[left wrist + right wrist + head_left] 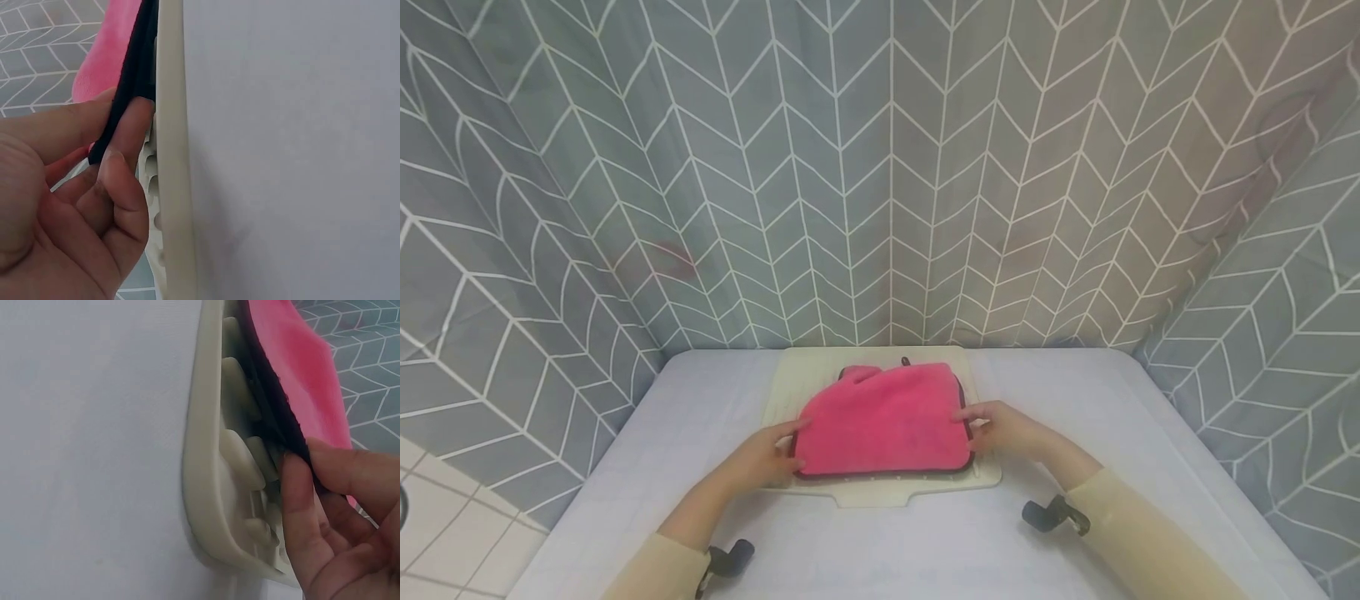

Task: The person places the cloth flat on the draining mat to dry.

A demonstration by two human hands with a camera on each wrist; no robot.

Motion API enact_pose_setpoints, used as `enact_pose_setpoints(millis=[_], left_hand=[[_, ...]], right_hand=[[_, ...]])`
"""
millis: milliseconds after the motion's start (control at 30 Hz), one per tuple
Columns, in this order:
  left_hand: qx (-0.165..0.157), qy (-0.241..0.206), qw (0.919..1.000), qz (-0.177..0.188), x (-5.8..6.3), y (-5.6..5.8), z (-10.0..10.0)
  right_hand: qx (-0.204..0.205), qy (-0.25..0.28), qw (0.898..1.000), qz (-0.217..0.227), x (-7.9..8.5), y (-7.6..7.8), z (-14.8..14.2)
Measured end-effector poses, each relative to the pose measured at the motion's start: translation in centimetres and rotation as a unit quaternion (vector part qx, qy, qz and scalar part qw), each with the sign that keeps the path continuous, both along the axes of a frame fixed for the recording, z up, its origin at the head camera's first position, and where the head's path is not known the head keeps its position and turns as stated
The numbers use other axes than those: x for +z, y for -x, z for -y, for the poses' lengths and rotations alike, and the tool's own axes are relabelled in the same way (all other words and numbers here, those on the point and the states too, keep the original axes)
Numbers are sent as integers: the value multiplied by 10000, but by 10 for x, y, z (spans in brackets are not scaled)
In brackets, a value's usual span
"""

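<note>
While the person's two hands reach in from the near side of the table [1075, 392], a pink cloth [883, 421] lies between them, spread over a cream ridged board [871, 497]. The left hand [765, 457] is at the cloth's left side, close to its near corner, and pinches the dark trim [122, 100] there, with fingers on both faces of it. The right hand [1006, 429] does the same at the right side, gripping the trim near the other near corner, so the cloth runs straight across from one hand to the other. In the right wrist view the held edge stands tilted, with the board's ridges [240, 459] showing below it; in the left wrist view a fingertip sits between the trim and the board. The cloth's near edge lies just inside the board's near rim, and at its far left a small flap shows behind a crease. The board rests flat on the white-covered table, its tab pointing toward the person. Both sleeves [1150, 533] are pale, with a dark device [730, 558] at each wrist, and grey fabric with white zigzag lines [880, 167] hangs beyond the table
</note>
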State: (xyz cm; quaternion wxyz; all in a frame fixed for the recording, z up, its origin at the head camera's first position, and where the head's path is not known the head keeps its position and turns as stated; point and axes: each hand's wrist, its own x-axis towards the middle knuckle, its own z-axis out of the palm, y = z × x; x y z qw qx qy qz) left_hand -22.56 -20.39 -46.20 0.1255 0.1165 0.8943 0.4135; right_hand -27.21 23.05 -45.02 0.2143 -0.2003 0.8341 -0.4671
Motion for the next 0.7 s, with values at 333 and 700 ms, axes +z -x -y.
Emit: enact_pose_setpoints(millis=[333,700], left_hand=[[-219,798,9946,-625,1,-8,-1],[-259,908,9917,-873,0,-14,-4]], right_hand=[[334,-50,9990,304,-1,-5,-1],[421,-336,9985,134,5,-11,4]])
